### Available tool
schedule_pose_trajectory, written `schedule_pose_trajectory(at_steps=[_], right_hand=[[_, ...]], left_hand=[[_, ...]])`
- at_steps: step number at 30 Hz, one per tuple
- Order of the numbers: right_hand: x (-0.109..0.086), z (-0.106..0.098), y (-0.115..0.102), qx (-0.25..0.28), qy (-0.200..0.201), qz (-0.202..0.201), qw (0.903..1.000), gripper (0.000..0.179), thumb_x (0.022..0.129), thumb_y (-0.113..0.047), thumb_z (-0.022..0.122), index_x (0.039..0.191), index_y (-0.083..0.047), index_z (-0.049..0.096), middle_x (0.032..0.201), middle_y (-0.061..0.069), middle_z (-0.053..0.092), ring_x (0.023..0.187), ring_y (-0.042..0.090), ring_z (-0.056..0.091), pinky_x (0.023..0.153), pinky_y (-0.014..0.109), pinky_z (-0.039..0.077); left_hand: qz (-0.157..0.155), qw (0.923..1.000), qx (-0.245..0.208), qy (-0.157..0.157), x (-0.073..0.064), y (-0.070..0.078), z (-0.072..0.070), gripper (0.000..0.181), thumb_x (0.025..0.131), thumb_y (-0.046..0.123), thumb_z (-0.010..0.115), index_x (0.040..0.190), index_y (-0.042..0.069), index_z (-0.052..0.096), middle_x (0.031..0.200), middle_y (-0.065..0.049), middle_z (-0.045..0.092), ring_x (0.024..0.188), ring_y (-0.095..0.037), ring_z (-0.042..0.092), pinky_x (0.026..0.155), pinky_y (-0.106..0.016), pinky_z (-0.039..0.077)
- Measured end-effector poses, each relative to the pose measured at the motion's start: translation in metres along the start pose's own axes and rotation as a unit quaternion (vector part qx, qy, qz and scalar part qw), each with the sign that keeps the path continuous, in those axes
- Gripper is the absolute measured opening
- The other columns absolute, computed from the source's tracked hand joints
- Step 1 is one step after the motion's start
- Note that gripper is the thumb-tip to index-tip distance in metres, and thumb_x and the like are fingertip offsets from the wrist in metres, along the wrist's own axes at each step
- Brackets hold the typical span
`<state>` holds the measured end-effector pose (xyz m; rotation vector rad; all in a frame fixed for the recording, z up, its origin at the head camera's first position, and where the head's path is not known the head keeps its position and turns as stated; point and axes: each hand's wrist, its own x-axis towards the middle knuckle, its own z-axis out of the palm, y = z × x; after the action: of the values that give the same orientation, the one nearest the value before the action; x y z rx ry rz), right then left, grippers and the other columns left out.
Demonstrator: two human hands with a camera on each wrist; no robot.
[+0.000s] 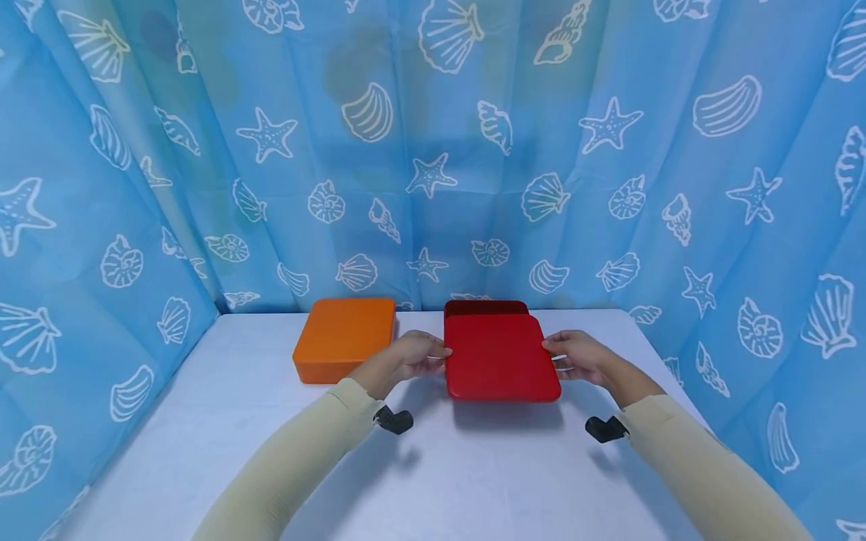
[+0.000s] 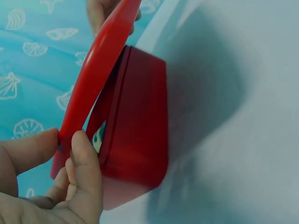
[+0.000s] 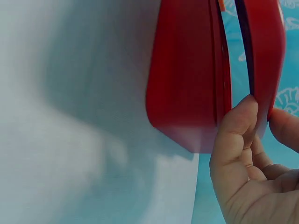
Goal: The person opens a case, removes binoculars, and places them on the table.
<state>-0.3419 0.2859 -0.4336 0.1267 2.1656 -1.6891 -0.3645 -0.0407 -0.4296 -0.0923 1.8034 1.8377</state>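
A red lid is held between both hands, raised off a square red box and tilted. My left hand pinches the lid's left edge between thumb and fingers. On the opposite edge, my right hand has the same kind of pinch. In the head view the lid hides most of the box, with only its dark red back rim showing. Through the gap in the left wrist view, a small pale thing shows inside the box; its kind cannot be made out.
An orange box with a closed top stands left of the red one, close to my left hand. The white tabletop ends at a blue curtain with shell and starfish prints, behind and along both sides.
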Motion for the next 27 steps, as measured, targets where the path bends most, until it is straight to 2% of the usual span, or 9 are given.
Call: schedule_pose_trajectory(at_steps=[10,16,27], right_hand=[[-0.025,0.01,0.017,-0.019,0.01,-0.003,0.9998,0.063,0.09,-0.029,0.071,0.133,0.002,0.039,0.123,0.019,0.052,0.104,0.033,0.057,0.08,0.042,0.056],[-0.04,0.014,0.03,-0.024,0.012,-0.012,0.9996,0.062,0.088,-0.028,0.072,0.132,0.003,0.041,0.118,0.017,0.055,0.1,0.031,0.059,0.078,0.042,0.057],[-0.062,0.023,0.043,-0.028,0.015,-0.019,0.9993,0.059,0.088,-0.027,0.073,0.129,0.002,0.043,0.118,0.017,0.056,0.098,0.031,0.06,0.077,0.043,0.057]], left_hand=[[-0.002,0.9998,-0.017,-0.011,-0.027,-0.021,0.002,0.039,0.088,0.009,0.072,0.119,-0.002,0.053,0.116,-0.017,0.06,0.103,-0.03,0.062,0.089,-0.041,0.052],[-0.001,1.0,0.0,-0.004,-0.04,-0.032,0.007,0.042,0.085,0.011,0.076,0.119,-0.001,0.054,0.115,-0.016,0.06,0.103,-0.03,0.062,0.088,-0.041,0.053],[-0.001,0.9996,0.025,-0.01,-0.056,-0.046,0.012,0.039,0.085,0.011,0.075,0.116,-0.001,0.055,0.11,-0.015,0.062,0.1,-0.029,0.063,0.086,-0.044,0.054]])
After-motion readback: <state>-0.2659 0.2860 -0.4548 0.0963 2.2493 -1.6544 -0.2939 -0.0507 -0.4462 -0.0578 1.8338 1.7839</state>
